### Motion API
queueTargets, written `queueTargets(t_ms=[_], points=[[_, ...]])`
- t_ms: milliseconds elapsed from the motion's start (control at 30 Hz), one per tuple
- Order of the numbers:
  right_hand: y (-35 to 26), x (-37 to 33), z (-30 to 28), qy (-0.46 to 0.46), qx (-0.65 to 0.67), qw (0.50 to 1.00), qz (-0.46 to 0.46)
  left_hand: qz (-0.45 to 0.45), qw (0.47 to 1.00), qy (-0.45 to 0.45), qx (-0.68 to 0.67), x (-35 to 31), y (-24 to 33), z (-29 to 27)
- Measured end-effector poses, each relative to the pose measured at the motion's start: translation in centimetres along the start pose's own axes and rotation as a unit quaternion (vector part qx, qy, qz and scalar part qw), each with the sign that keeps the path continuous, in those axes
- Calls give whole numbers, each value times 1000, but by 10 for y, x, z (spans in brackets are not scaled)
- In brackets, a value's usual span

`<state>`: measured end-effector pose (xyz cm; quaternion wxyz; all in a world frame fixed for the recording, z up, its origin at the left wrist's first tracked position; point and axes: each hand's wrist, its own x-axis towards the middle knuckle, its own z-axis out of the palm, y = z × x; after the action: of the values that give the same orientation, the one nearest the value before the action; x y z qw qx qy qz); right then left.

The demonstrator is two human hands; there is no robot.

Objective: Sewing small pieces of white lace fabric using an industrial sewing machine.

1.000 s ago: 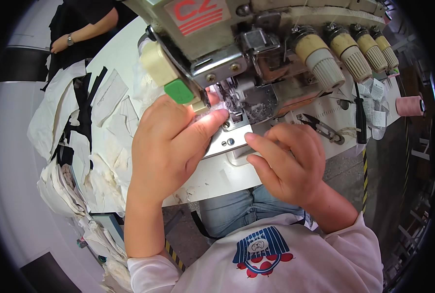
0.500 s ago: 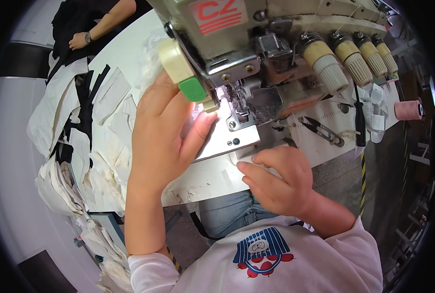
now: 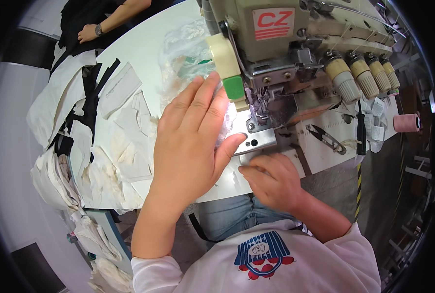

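Note:
My left hand [image 3: 190, 129] lies flat with fingers stretched out, left of an overlock sewing machine [image 3: 256, 44]. Its fingers rest on sheer white lacy fabric [image 3: 184, 43], and its thumb reaches the metal plate [image 3: 266, 140]. The fabric spreads behind the hand and shows a green patch. Close to the machine's needle area sits a cream guard with a green block [image 3: 234, 88]. Below the plate, at the table's near edge, my right hand [image 3: 275, 180] is closed, thumb and fingertips pressed together. Whatever is between them is hidden.
White and black fabric pieces [image 3: 124, 90] cover the table's left side. Thread snips [image 3: 326, 138], a black screwdriver [image 3: 360, 128], white labels [image 3: 375, 119] and a pink thread spool [image 3: 406, 123] lie at right. Another person's hand [image 3: 87, 33] rests at the far left.
My left hand has flattened, and its thumb has come down nearer the plate's front edge. My right fingers have curled in more. The view has shifted, placing the machine farther right.

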<state>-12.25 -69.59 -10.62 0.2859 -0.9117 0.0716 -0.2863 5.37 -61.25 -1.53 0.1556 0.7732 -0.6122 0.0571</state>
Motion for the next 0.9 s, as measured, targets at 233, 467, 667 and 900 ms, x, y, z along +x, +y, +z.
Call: queueTargets(t_ms=[233,467,667,900], points=[[0,-1,2,3,-15,1000,-5,-43,998,-23,31,-14,16,-6],[-3,3,3,15,-28,999,-16,-60,997,-1,46,-27,31,-4],[-1,2,6,24,-43,999,-24,-69,997,11,33,-26,32,-2],[-1,2,8,33,-55,997,-33,-74,997,17,18,-27,31,-1]])
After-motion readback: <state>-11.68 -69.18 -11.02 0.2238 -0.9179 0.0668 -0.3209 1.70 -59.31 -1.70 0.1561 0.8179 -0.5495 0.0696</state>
